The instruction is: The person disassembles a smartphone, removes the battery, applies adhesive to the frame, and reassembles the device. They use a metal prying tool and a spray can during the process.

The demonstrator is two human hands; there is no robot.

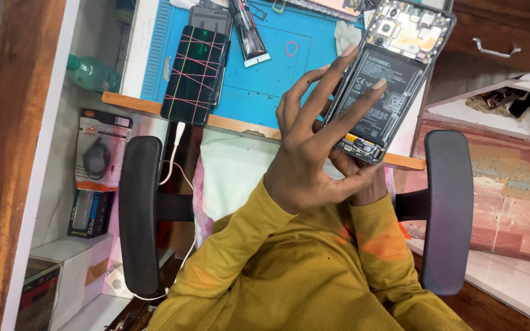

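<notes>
Held at two o'clock above the blue repair mat (259, 86), the opened smartphone (387, 79) sits pinched under the left hand's (314, 165) spread fingers, right hand (366, 184) gripping its bottom edge beneath, where a slip could crack exposed parts.

Single head-worn camera, looking steeply down, close over the hands, lap and blue mat (265, 73)

a blue work mat (259, 86) covers the bench; beyond the fingers (320, 92) lie a rubber-banded phone (194, 75) and a dark strip (248, 34).
</notes>
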